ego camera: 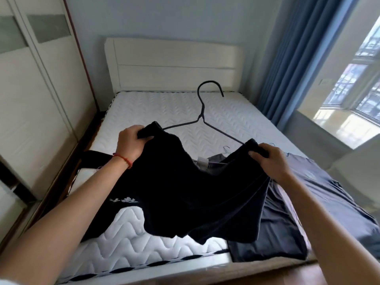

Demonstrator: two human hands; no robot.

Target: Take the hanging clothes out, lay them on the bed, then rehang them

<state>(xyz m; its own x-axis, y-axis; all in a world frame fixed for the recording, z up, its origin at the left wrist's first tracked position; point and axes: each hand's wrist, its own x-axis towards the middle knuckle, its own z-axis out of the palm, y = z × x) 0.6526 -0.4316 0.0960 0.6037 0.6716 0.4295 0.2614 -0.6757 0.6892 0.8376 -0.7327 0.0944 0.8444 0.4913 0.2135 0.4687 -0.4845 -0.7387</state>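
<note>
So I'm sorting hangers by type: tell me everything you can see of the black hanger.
The black hanger is a thin wire type, apparently coated in black, with a curved open hook at the top and a twisted neck. Its two arms slope down into the shoulders of the black garment, which hides the ends and any lower bar. It is held above the bed, hook pointing away, tilted slightly right. The left hand and right hand grip the cloth over each end.

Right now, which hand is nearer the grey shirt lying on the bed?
Right. The right hand grips the black garment directly above the grey shirt; the left hand grips the garment's far-side shoulder, toward the wardrobe.
</note>
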